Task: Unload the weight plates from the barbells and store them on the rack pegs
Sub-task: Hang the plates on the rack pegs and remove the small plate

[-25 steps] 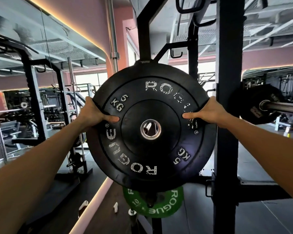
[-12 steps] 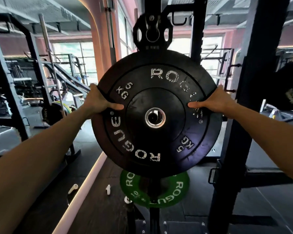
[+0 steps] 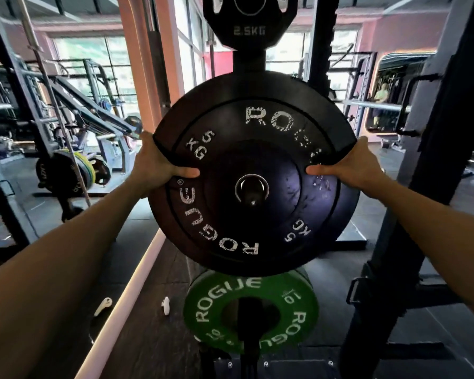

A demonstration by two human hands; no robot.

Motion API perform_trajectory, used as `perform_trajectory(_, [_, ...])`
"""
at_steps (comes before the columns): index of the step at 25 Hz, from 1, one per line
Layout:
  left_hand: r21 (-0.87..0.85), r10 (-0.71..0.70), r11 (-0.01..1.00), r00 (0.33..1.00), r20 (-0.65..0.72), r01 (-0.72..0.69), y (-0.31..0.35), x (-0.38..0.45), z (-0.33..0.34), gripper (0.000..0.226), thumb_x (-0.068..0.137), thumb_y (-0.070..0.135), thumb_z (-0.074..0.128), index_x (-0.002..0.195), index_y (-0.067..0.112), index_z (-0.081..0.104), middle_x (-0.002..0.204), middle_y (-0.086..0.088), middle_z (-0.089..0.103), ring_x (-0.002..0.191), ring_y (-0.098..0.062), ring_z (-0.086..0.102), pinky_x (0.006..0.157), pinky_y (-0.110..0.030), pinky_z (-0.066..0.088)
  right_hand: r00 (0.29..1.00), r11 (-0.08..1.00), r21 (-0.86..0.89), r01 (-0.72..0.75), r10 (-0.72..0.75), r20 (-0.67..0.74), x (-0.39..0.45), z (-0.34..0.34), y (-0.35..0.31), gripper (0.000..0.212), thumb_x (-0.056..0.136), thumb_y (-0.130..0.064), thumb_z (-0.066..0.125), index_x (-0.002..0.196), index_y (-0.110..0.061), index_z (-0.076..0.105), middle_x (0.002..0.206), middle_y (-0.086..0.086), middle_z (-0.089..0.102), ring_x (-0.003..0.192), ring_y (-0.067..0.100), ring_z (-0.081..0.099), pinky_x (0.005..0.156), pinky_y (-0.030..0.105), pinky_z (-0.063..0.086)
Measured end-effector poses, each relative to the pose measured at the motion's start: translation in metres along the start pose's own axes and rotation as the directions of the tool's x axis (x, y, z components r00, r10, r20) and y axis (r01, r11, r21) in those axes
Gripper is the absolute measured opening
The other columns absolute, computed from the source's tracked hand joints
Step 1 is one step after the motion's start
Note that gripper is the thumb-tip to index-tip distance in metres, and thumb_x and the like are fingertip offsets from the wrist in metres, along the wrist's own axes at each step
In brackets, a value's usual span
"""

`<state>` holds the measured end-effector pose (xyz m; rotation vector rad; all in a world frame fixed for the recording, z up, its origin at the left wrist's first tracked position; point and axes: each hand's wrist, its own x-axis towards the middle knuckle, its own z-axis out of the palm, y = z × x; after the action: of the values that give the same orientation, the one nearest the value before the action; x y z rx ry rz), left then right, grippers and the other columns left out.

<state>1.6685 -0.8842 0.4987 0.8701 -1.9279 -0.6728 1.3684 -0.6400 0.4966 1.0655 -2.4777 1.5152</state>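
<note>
A black 5 kg Rogue bumper plate [image 3: 230, 214] fills the middle of the head view. My left hand [image 3: 155, 165] grips its left edge with the thumb on the face. My right hand [image 3: 350, 165] grips the right edge the same way. A dark peg end [image 3: 252, 194] shows inside the plate's steel centre hole. Another black plate [image 3: 345, 212] peeks out just behind on the right. Above, a small 2.5 kg plate [image 3: 248, 23] hangs on the rack's vertical post [image 3: 249, 60]. Below, a green 10 kg plate [image 3: 251, 310] sits on a lower peg.
A black rack upright [image 3: 422, 187] stands close on the right. A loaded barbell with coloured plates [image 3: 74, 170] rests on the floor at left beside a mirror wall. White small objects [image 3: 164, 305] lie on the dark floor by a lit strip [image 3: 126, 302].
The plate has come closer to the rack post and its centre hole now lines up with a peg end. The view has dropped, showing the 2.5 kg plate above.
</note>
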Motion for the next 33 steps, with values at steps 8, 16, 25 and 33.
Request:
perform_trajectory(8, [-0.017,0.005,1.000,1.000,-0.023,-0.005,-0.037,0.079,0.047,0.106,0.043,0.033,0.098,0.122,0.016,0.030,0.123,0.004,0.049,0.115,-0.017,0.049,0.098,-0.043,0.046,0.999,0.999,0.040,0.019,-0.017,-0.048,0.084,0.050,0.017,0.125,0.038,-0.054,0.093,0.135,-0.008,0.029,0.137,0.006,0.050,0.127,0.027,0.048,0.102,0.040,0.043])
perform_trajectory(16, [0.023,-0.031,0.999,0.999,-0.034,0.032,-0.051,0.098,0.062,0.113,0.042,0.037,0.098,0.129,0.014,0.028,0.130,0.002,0.051,0.120,-0.019,0.050,0.101,-0.041,0.043,0.996,0.997,0.029,0.065,-0.064,-0.055,0.116,0.060,0.030,0.110,0.048,-0.044,0.094,0.131,-0.009,0.031,0.133,0.003,0.051,0.116,0.018,0.049,0.089,0.027,0.036])
perform_trajectory(25, [0.280,-0.146,0.950,0.989,0.010,0.138,0.003,0.056,0.046,0.126,0.061,0.045,0.087,0.154,0.015,0.009,0.148,-0.021,0.035,0.132,-0.043,0.042,0.107,-0.054,0.039,0.993,0.981,-0.157,0.118,-0.112,0.044,0.084,0.039,0.013,0.117,0.051,-0.044,0.092,0.141,-0.006,0.028,0.140,0.017,0.043,0.129,0.034,0.046,0.105,0.047,0.042])
perform_trajectory(33, [0.355,-0.033,0.934,0.979,0.203,-0.042,0.071,-0.018,0.007,0.079,0.067,0.063,0.078,0.134,0.032,0.049,0.133,-0.007,0.055,0.119,-0.026,0.055,0.102,-0.038,0.044,0.911,0.845,-0.374,0.382,-0.276,0.306,0.019,-0.031,-0.012,0.090,0.071,-0.066,0.069,0.144,-0.025,0.036,0.148,0.006,0.038,0.131,0.031,0.044,0.107,0.049,0.038])
